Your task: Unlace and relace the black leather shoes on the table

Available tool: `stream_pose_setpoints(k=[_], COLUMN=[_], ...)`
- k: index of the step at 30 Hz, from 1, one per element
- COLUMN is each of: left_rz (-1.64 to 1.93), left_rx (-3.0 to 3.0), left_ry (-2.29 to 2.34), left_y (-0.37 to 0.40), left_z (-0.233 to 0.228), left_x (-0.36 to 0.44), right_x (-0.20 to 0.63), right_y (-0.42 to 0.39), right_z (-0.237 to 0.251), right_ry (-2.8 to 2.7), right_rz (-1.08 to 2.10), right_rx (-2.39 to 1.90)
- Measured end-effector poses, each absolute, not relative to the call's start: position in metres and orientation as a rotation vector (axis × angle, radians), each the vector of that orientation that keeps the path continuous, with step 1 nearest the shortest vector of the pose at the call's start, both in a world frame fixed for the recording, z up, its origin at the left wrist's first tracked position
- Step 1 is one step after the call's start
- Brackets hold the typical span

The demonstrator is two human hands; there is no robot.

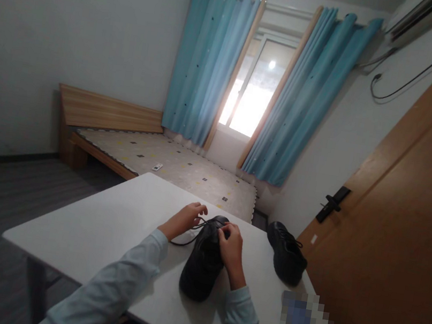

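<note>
Viewing from left to right: a wooden bed frame (85, 110) with a patterned mattress (175, 164) stands against the far wall, a small white object lying on the mattress; blue curtains (210, 63) flank a bright window (252, 97). Nearer the camera, a white table (88, 229) carries the footwear. The left hand (185, 219), in a pale long sleeve, rests on the tabletop just left of a black shoe (203, 263), its fingers curled narrowly and pinching a black lace (189, 234) that loops out from the shoe's far end. The shoe lies at the middle of the table, its length running away from the camera. The right hand (231, 248) sits on the shoe's right upper side, fingers bent close against the lacing area; whether they grip a lace end cannot be told. A second black shoe (285, 253) lies well apart to the right, near the table's far right edge. A blurred patch covers something at the near right corner. At far right stands a brown wooden door (405, 223) with a dark handle (331, 203).
</note>
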State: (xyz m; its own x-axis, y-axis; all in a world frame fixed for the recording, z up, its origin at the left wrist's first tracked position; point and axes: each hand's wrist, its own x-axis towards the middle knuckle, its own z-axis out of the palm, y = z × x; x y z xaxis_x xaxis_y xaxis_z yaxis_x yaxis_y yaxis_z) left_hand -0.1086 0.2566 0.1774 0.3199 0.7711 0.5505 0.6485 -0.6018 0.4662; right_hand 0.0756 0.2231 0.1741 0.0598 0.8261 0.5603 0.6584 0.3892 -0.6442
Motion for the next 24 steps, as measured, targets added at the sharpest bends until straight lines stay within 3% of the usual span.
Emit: stream_pose_setpoints(k=[4, 6, 11, 16, 19, 24], left_rz=[1.328, 1.348, 1.341, 1.355, 1.332, 1.258], left_rx=[2.213, 1.990, 1.304, 0.989, 1.003, 1.482], left_ry=[1.739, 1.716, 1.084, 0.615, 0.564, 0.849], left_y=[0.253, 0.254, 0.255, 0.246, 0.244, 0.248], left_z=[0.181, 0.183, 0.184, 0.189, 0.192, 0.188], left_x=[-0.110, -0.108, -0.098, -0.095, -0.094, -0.094], right_x=[0.080, 0.082, 0.089, 0.103, 0.111, 0.117], right_y=[0.220, 0.219, 0.224, 0.229, 0.231, 0.228], right_z=[0.176, 0.176, 0.174, 0.174, 0.178, 0.191], right_ry=[-1.605, -1.588, -1.507, -1.340, -1.256, -1.142], right_rz=[0.149, 0.147, 0.209, 0.393, 0.504, 0.571], right_rx=[-1.301, -1.301, -1.296, -1.294, -1.235, -1.073])
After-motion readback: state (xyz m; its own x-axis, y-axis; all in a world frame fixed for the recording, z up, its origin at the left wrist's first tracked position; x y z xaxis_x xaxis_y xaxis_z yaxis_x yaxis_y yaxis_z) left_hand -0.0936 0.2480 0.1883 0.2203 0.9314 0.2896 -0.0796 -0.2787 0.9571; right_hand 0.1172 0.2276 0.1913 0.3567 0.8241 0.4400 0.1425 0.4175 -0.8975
